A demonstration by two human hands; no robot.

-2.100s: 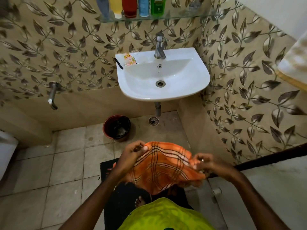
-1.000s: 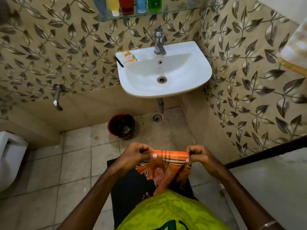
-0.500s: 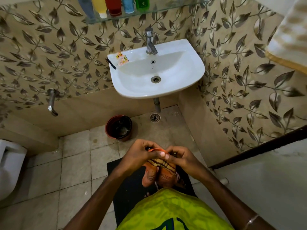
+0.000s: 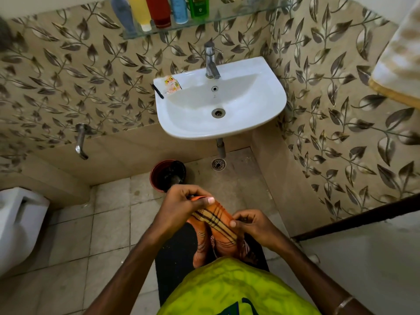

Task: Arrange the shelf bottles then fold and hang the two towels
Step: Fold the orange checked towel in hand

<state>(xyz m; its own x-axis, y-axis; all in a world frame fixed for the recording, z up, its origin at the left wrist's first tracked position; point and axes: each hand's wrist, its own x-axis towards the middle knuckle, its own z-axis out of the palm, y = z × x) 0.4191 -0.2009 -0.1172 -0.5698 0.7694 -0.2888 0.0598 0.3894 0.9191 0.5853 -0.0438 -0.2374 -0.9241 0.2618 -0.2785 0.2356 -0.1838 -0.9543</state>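
Five bottles (image 4: 159, 12) stood upright in a row on the glass shelf (image 4: 227, 15) at the top centre of the frame, so we judged the shelf part of the task done. A pale striped towel (image 4: 400, 64) hung at the upper right edge; it seemed to be the first towel already up, though its rail was out of view and we could not be sure.

The orange plaid towel (image 4: 216, 226) was in the lower centre, in front of our green shirt (image 4: 234, 289) and above the black mat (image 4: 172, 253). Our left hand (image 4: 181, 208) pinched its upper folded edge between thumb and curled fingers, and our right hand (image 4: 252, 226) pinched the same band lower to the right, fingers curled around the cloth. The towel was gathered into a narrow strip with loose folds hanging below.

We judged the folding of this towel well along but not finished. Hanging it was left to do.
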